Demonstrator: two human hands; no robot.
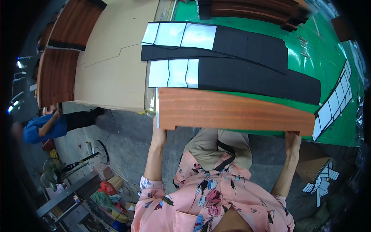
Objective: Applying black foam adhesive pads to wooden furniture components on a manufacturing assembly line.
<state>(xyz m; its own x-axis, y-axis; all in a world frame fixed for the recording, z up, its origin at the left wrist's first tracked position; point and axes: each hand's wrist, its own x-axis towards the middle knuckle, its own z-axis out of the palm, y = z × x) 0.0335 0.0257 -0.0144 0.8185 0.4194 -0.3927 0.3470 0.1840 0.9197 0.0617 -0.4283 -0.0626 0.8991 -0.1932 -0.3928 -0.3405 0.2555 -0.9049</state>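
A long reddish-brown wood-grained panel (235, 112) spans the near edge of the table, held level between my two hands. My left hand (159, 133) grips its left end from below, beside a pale strip on that end. At the other end my right hand (293, 138) holds the lower edge near a small notch. The panel hides most of the fingers of both hands. Just beyond it lie black foam sheets (247, 77), with glossy white pieces (174, 73) on their left ends.
A green tabletop (332, 127) carries a white gridded strip (334, 102) at right and stacked brown panels (251, 11) at the back. Cardboard (112, 65) and more brown panels (58, 77) lie left. A person in blue (46, 127) is at far left. A fan (52, 170) stands lower left.
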